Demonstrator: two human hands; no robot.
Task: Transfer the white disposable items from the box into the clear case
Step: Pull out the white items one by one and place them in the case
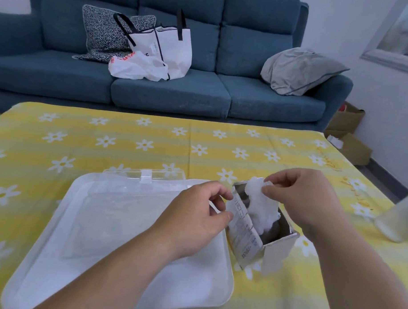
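Note:
A small open cardboard box (pixel 246 236) with printed text stands tilted on the yellow flowered tablecloth, right of centre. My left hand (pixel 196 216) grips its left wall near the top. My right hand (pixel 298 199) pinches the top of a bunch of white disposable items (pixel 262 207) that stick up out of the box. The clear case (pixel 117 211) lies open on a white tray (pixel 32 264) to the left, its lid (pixel 144 174) folded back; I cannot make out anything inside the case.
The table (pixel 152 141) under the yellow daisy cloth stretches back to a blue sofa (pixel 172 93) with a white tote bag (pixel 165 49), a plastic bag and cushions. A blurred pale object (pixel 397 221) sits at the right edge. Cardboard boxes (pixel 347 136) stand on the floor.

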